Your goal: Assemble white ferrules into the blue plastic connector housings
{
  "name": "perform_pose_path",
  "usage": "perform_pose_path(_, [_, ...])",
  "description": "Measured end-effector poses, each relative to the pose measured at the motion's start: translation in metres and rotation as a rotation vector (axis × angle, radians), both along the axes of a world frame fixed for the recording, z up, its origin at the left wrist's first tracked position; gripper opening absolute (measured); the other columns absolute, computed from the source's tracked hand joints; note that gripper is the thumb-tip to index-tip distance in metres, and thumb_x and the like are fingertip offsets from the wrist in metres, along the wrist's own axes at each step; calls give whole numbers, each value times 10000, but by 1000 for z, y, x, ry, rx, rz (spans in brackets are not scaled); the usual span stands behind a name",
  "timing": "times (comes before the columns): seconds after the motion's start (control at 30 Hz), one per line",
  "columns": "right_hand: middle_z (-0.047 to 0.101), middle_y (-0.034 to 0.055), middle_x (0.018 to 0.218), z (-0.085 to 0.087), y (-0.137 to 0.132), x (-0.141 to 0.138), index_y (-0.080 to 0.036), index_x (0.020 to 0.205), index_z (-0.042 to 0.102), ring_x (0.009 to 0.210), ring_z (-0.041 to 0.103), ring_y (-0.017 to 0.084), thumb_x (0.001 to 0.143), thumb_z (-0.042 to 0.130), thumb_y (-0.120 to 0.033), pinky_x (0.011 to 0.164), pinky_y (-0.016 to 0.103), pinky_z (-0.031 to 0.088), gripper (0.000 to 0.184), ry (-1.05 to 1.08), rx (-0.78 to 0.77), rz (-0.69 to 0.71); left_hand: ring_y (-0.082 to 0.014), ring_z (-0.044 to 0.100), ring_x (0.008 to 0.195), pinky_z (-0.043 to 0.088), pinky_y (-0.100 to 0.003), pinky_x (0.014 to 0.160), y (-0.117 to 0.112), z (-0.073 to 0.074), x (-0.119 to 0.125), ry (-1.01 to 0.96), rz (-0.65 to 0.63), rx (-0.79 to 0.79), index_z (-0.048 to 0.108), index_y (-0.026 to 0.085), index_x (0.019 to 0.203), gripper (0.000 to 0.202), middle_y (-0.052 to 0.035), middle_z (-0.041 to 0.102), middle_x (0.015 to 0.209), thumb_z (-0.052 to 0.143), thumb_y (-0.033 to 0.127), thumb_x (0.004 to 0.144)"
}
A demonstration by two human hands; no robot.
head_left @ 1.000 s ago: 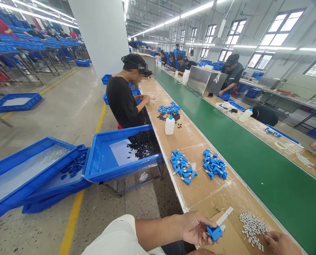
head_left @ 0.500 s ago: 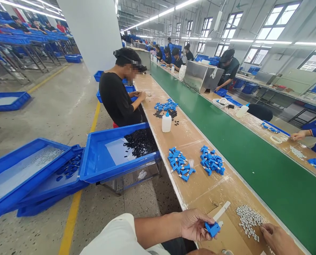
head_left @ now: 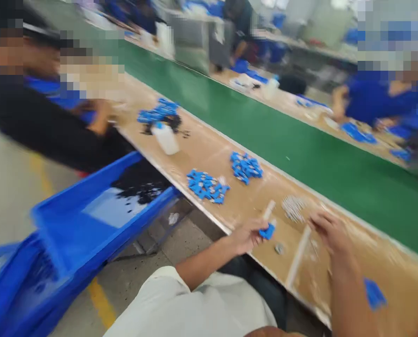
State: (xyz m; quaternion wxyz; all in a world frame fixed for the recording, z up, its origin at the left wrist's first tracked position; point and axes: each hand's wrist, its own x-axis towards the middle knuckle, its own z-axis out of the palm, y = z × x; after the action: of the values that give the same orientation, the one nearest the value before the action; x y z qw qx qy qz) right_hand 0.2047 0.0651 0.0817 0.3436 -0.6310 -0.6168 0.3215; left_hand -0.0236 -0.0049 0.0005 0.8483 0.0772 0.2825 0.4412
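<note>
My left hand [head_left: 246, 238] is closed around a small blue plastic part [head_left: 267, 231]. A white strip [head_left: 269, 210] sticks up beside that part, seemingly in the same fingers. My right hand [head_left: 325, 228] hangs over the tabletop, just right of a pile of small grey-white pieces [head_left: 293, 208]. Its fingertips are pinched together; motion blur hides what, if anything, they hold. Two heaps of blue plastic parts, a nearer heap [head_left: 208, 186] and a farther heap [head_left: 245, 167], lie beyond my left hand.
A green conveyor belt [head_left: 265, 133] runs along the table. A white bottle [head_left: 165, 139] stands near black pieces. At left is a blue tray [head_left: 64, 224] holding black pieces. A co-worker in black [head_left: 36, 121] sits farther along; a person in blue [head_left: 373, 100] is across the belt.
The view has swung right and down, with blur. My right hand has lifted from the edge of the grey-white pile. My left hand still grips the blue part.
</note>
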Motion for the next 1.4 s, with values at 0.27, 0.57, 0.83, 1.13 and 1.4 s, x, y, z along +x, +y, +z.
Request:
perform_pose_path(0.27, [685, -10, 635, -17, -81, -26, -199, 714, 707, 504, 613, 88, 591, 919, -448, 433, 162, 485, 349, 852, -293, -63, -84, 569, 610, 501, -195, 551, -3, 32, 28, -49, -75, 112, 667, 143, 845, 326, -7, 643, 737, 904, 291, 678])
perform_pose_path(0.57, [672, -24, 618, -11, -94, -28, -195, 708, 707, 509, 616, 73, 629, 933, -440, 426, 129, 466, 342, 922, -277, -52, -96, 595, 628, 508, -211, 578, -6, 32, 41, -11, -104, 138, 687, 147, 869, 429, -16, 665, 757, 946, 379, 617])
perform_pose_path(0.83, [683, -2, 639, -15, -100, -32, -203, 732, 707, 526, 622, 113, 666, 892, -456, 473, 207, 519, 320, 797, -111, -143, -74, 557, 544, 433, -168, 475, -4, 33, 40, 29, -166, 181, 668, 129, 802, 402, -6, 628, 680, 910, 421, 670])
perform_pose_path(1.13, [678, -12, 655, -18, -106, -27, -216, 786, 685, 513, 602, 113, 728, 819, -356, 458, 221, 496, 203, 731, 35, -172, -66, 544, 536, 466, -147, 464, -2, 36, 36, -6, -173, 28, 607, 128, 690, 308, 17, 565, 634, 888, 253, 669])
perform_pose_path(1.4, [675, -6, 637, -23, -111, -27, -220, 805, 723, 503, 609, 122, 657, 893, -550, 440, 233, 522, 399, 729, 60, -272, -74, 568, 540, 439, -137, 432, -5, 35, 32, 6, -165, -86, 642, 114, 714, 194, -16, 616, 664, 831, 160, 715])
